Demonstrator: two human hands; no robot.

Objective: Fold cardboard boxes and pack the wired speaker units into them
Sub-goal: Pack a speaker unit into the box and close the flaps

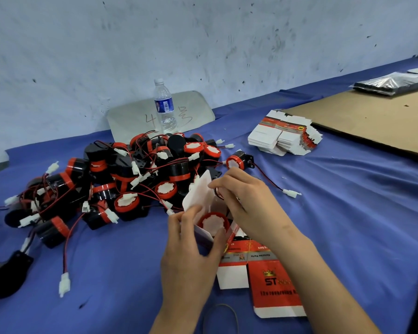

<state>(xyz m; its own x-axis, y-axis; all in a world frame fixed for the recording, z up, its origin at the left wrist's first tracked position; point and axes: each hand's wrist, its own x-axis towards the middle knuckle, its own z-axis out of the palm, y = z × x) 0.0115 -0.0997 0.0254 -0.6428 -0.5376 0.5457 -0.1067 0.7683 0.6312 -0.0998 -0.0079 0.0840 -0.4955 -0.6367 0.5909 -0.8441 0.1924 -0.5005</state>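
Table (348, 213) surface carries a blue cloth. A large heap of wired speaker units (121, 179) lies far left of centre, wires and white connectors tangled together. A stack of flat box blanks (284, 137) sits well apart, far right, beside a cardboard sheet (372, 119). A water bottle (165, 107) stands behind the heap.

A part-folded red and white box (237, 259) lies near the front, open end facing the heap. One speaker unit (212, 221) sits in that opening, red rim up.

The left hand (191, 249) curls its fingers around the box mouth and the unit's rim. The right hand (246, 203) pinches what appears to be that unit's wire between thumb and forefinger, above a raised white flap (199, 191).

Risks, as judged:
- Wire may be trapped under the flap on closing if not tucked fully.
- Loose connectors from the heap lie just beside the box and could snag.
- A rubber band (221, 317) on the cloth near the wrists could be dragged.
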